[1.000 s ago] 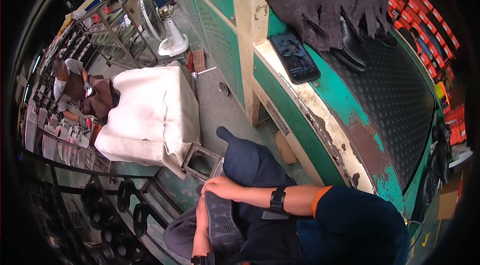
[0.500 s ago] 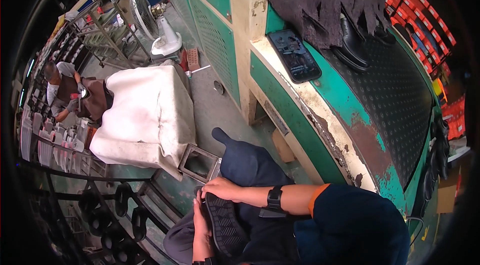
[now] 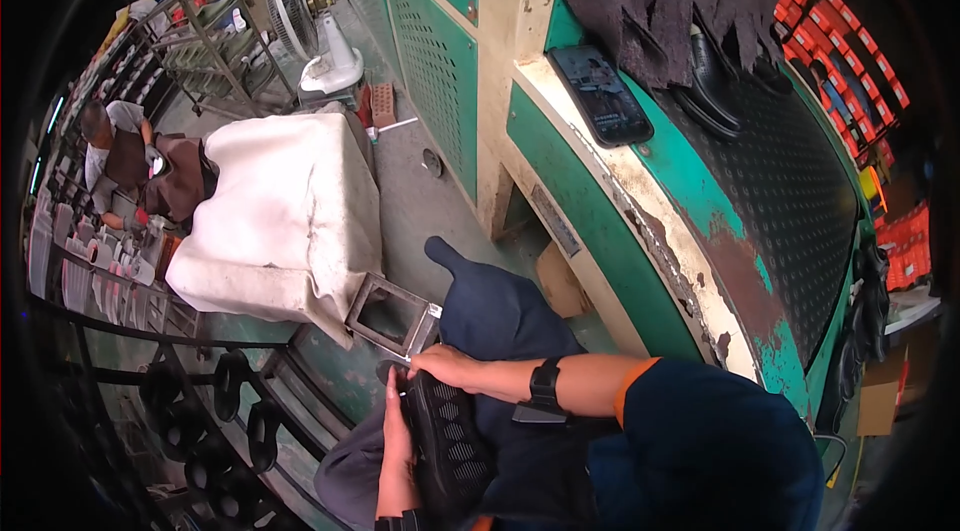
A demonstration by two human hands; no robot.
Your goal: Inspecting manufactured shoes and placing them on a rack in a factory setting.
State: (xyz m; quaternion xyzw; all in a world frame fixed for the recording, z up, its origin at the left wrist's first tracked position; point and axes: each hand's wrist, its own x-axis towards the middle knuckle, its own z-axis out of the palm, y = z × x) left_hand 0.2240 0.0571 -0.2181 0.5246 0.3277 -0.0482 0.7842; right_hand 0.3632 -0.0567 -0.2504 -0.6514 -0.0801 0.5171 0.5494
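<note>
A black shoe (image 3: 455, 436) rests against my lap, its ridged sole turned up. My left hand (image 3: 398, 431) lies along the shoe's left side, fingers pointing to its far end. Over that same far end my right hand (image 3: 446, 368) is closed, fingers bent round the edge; the fingertips are partly hidden. Both hands touch the shoe. Dark cloth (image 3: 510, 316) covers my leg just beyond them.
An open metal frame (image 3: 392, 316) stands just past my hands, beside a block draped in white cloth (image 3: 285, 221). Black shoes hang on a rack (image 3: 230, 386) at left. A green conveyor machine (image 3: 690, 201) with a phone (image 3: 600, 96) fills the right. Another person (image 3: 125, 161) works at far left.
The shoe has rolled slightly in my hands, showing more of its left side wall. My view has shifted a little. The other person's hands have moved lower.
</note>
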